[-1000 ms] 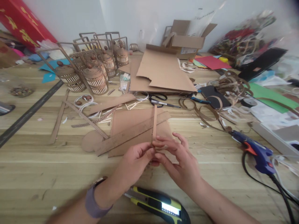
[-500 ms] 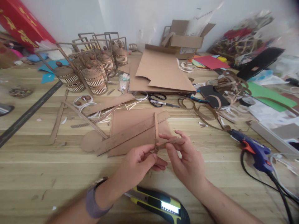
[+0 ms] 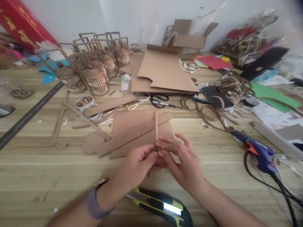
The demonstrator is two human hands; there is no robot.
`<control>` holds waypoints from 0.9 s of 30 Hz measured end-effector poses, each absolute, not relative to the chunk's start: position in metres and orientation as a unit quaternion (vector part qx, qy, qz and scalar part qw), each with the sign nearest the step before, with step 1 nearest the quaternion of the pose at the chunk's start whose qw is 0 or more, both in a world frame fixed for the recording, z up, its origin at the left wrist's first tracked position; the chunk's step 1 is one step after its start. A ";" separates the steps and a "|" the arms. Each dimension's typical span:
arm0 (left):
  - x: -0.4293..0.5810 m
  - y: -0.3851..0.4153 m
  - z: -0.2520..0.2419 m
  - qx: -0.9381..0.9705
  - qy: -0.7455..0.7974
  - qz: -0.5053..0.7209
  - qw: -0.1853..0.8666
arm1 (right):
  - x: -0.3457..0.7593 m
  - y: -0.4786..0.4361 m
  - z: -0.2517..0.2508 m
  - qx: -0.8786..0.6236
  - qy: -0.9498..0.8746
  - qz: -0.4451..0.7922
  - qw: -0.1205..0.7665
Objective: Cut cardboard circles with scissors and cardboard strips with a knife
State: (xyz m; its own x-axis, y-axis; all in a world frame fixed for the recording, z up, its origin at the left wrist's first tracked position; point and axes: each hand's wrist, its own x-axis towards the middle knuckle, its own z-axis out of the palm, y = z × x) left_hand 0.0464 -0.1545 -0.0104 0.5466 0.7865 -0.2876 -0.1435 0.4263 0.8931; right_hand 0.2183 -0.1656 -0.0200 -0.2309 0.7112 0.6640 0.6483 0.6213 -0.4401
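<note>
Both hands meet at the lower end of a narrow cardboard strip (image 3: 156, 126), which stands out away from me. My left hand (image 3: 143, 160) pinches that end between thumb and fingers. The fingertips of my right hand (image 3: 181, 156) press on the same spot, and part of the strip is hidden by the fingers. A small ridged bit of cardboard shows below my left fingers. Beyond the hands lie a cardboard sheet (image 3: 127, 121) with a wide cardboard strip (image 3: 137, 134) across it and a cardboard disc (image 3: 91, 142) to the left.
A yellow and black utility knife (image 3: 156, 205) lies close below my hands. At the right is a blue glue gun (image 3: 258, 151) with its cable. Several lantern-like cardboard pieces (image 3: 96, 80) stand at the back left. Large cardboard sheets (image 3: 165, 69) lie farther back.
My right hand has moved left and its fingertips now meet my left hand's. The narrow strip has shifted slightly left and its lower end is more covered.
</note>
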 end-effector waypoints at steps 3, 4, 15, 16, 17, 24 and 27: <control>0.047 -0.156 -0.009 0.440 0.374 0.287 0.765 | 0.220 -0.167 -0.018 -0.474 -0.761 0.047 0.439; 0.047 -0.157 -0.009 0.438 0.378 0.284 0.765 | 0.221 -0.167 -0.018 -0.484 -0.755 0.048 0.440; 0.046 -0.152 -0.012 0.435 0.377 0.326 0.749 | 0.215 -0.166 -0.022 -0.431 -0.779 0.041 0.454; 0.046 -0.153 -0.012 0.436 0.378 0.325 0.749 | 0.215 -0.166 -0.023 -0.430 -0.781 0.039 0.452; 0.046 -0.153 -0.012 0.436 0.376 0.324 0.750 | 0.215 -0.166 -0.023 -0.428 -0.782 0.038 0.451; 0.046 -0.158 -0.007 0.443 0.363 0.290 0.767 | 0.222 -0.167 -0.016 -0.474 -0.773 0.014 0.422; 0.047 -0.157 -0.007 0.433 0.374 0.274 0.773 | 0.223 -0.168 -0.013 -0.487 -0.766 0.008 0.419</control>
